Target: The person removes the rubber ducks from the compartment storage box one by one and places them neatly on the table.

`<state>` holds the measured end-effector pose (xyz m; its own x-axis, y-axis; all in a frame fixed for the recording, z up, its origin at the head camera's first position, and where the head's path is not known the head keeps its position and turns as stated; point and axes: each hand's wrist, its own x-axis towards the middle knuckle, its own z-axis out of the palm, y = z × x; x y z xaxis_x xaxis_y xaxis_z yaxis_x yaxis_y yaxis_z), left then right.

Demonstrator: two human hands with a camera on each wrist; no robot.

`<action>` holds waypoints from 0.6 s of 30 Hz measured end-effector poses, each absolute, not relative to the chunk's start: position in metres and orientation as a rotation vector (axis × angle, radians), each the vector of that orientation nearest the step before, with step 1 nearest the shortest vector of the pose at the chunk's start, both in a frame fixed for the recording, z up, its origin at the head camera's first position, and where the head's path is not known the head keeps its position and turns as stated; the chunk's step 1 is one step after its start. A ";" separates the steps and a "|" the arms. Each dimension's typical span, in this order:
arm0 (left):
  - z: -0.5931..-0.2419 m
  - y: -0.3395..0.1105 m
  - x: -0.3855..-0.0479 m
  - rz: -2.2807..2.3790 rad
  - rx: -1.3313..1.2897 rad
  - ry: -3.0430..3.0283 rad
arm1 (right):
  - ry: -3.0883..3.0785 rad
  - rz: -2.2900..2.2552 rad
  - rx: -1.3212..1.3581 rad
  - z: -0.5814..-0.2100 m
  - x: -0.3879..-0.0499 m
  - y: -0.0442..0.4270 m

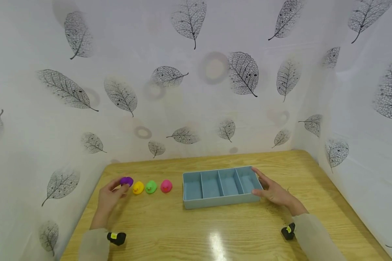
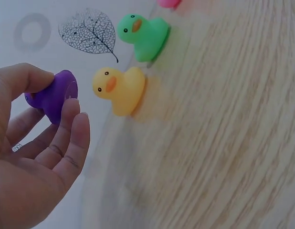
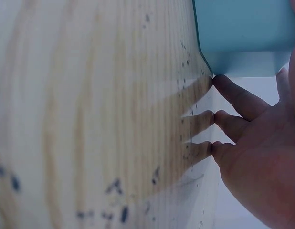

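Pinched between the thumb and fingers of my left hand [image 1: 108, 199] is a purple rubber duck [image 1: 126, 181], lifted off the table in the left wrist view. A yellow duck [image 1: 138, 187], a green duck [image 1: 151, 187] and a pink duck [image 1: 166, 186] stand in a row to its right. My right hand [image 1: 276, 192] holds the right end of a blue-grey divided box [image 1: 222, 201], thumb at the front corner and a finger at the back corner. In the right wrist view, other fingertips rest on the table beside the box. No ducks lie in its compartments.
The wood-grain table [image 1: 170, 232] ends at a pale leaf-patterned sheet [image 1: 209, 108] at the back and sides. Small dark specks lie near my right hand. Black wrist cameras [image 1: 117, 238] sit at both sleeves.
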<state>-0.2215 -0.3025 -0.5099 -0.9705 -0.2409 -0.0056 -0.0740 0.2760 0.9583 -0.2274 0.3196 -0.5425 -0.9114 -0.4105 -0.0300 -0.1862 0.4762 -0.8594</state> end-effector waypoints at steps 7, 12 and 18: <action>-0.518 -0.307 -0.222 -1.784 0.366 -2.431 | 2.491 -1.412 -0.515 -0.542 -0.227 0.319; -0.524 -0.310 -0.223 -1.762 0.396 -2.500 | 2.486 -1.416 -0.512 -0.542 -0.227 0.319; -0.530 -0.315 -0.222 -1.718 0.434 -2.566 | 2.475 -1.427 -0.513 -0.543 -0.228 0.319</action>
